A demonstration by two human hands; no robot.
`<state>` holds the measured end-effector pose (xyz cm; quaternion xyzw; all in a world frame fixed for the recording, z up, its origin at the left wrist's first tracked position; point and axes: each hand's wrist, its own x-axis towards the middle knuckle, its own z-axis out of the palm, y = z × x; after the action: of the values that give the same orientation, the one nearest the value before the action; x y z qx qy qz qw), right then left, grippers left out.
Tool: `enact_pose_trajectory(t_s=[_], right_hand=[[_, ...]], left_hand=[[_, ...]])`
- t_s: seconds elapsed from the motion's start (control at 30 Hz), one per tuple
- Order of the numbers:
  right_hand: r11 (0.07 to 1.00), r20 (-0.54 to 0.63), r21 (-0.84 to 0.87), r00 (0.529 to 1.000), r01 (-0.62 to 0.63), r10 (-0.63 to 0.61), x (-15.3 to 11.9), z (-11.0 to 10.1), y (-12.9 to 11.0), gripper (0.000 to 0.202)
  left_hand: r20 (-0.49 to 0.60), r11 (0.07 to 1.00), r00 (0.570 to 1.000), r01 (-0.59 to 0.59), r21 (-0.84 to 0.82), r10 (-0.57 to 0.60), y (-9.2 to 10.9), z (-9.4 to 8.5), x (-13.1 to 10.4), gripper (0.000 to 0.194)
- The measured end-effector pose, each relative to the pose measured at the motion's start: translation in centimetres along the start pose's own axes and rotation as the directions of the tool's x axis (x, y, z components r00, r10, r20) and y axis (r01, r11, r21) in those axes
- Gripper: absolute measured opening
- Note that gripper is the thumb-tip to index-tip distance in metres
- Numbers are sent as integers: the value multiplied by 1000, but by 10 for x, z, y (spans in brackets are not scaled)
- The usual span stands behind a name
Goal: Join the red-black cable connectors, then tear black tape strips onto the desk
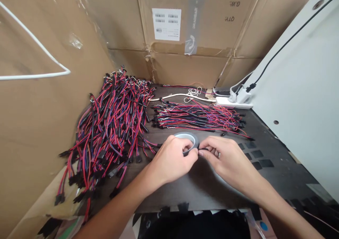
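Note:
My left hand point(176, 157) is closed around a roll of black tape point(196, 139), thumb and fingers gripping its ring near the front edge. Close by on the right, my right hand point(222, 154) pinches the dark end of the tape at the roll's right side. The fingertips of both hands nearly meet there. Just beyond the roll lies a flat bundle of red, black and purple wire harnesses point(196, 115) with black connectors. Short black tape pieces point(265, 163) are stuck on the table right of my right hand.
A large heap of wire harnesses point(113, 122) covers the table's left side. A white power strip point(234, 102) with plugs stands at the back right, its white cable running left. Cardboard point(164, 66) walls the back and left; a white panel point(299, 76) bounds the right.

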<state>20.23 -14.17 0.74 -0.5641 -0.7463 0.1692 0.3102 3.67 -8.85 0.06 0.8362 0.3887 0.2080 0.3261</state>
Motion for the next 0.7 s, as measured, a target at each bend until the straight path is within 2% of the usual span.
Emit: enact_pose_trajectory(t_s=[0.2,0.3,0.37,0.43,0.57,0.6,0.63,0.7], right_hand=[[1000,-14,-18,1000,19,-20,3,1,2,14],[985,-54,-88,987,147,-152,-11,8,-17,25],[962,-10,-68,964,263,-265,-27,11,-36,27],[947,51,-24,946,321,-320,-42,8,-51,19],[929,154,30,916,369,-369,-43,-3,-53,25],[925,208,40,902,379,-378,-38,-3,-51,26],[914,296,58,868,401,-400,-32,-1,-50,28],[879,451,96,766,468,-457,-21,8,-53,39]], left_hand=[[-22,1000,1000,-17,3,17,2,2,0,31],[-64,997,995,-74,-7,74,-3,1,2,30],[-100,994,989,-107,13,108,-9,-2,4,31],[-149,995,985,-77,67,86,-15,-4,7,32],[-162,996,985,-66,-58,56,-20,-5,11,27],[-154,991,987,-70,-117,51,-20,-6,12,26],[-142,981,989,-64,-181,39,-20,-8,12,24],[-115,956,993,-30,-292,-4,-22,-14,11,24]])
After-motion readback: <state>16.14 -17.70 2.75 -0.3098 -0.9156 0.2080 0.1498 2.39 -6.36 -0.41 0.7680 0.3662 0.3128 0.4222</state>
